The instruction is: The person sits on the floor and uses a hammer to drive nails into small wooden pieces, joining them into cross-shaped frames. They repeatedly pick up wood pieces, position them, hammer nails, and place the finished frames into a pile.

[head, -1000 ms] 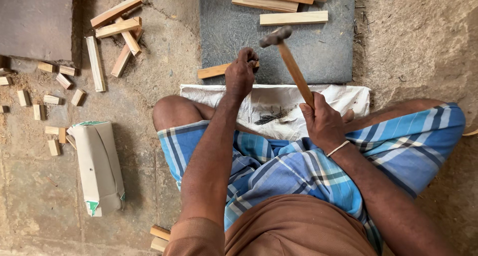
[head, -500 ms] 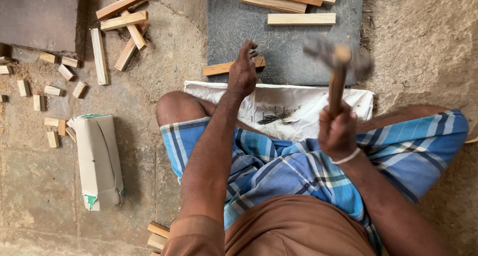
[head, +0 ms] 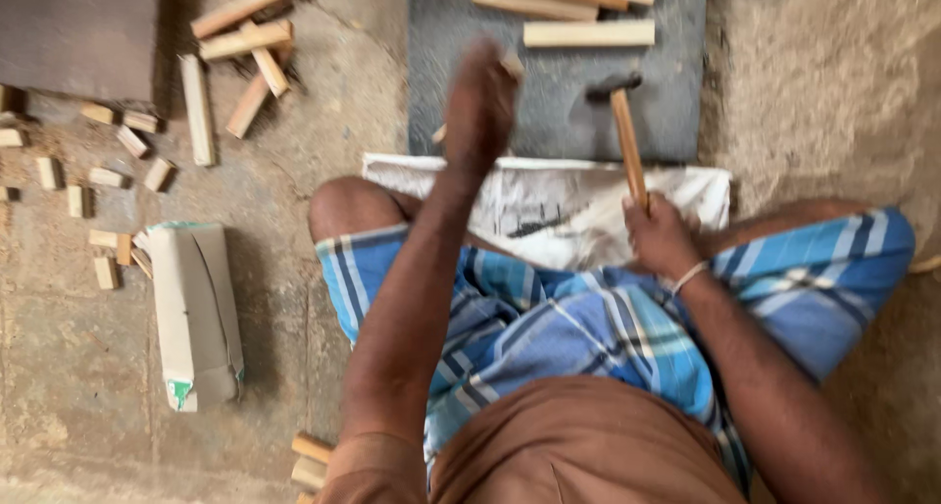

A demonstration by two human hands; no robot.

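Observation:
My right hand (head: 662,237) grips the wooden handle of a hammer (head: 627,141). The hammer's dark head rests on the grey stone slab (head: 559,122) in front of my crossed legs. My left hand (head: 480,102) is blurred over the slab's left part and closed on a short wooden strip (head: 511,66). The strip's ends poke out on both sides of the fist. Several more wooden strips (head: 588,33) lie at the slab's far edge.
A white printed sack (head: 549,205) lies across my lap under the slab's near edge. Loose wooden strips and small blocks (head: 225,73) are scattered on the floor at left. A folded paper bag (head: 194,313) lies beside my left knee. Two wood pieces (head: 312,460) sit by my hip.
The hammer swung up and has come down, its head now on the slab. My left hand rose off the slab with the wooden strip, which now sits tilted.

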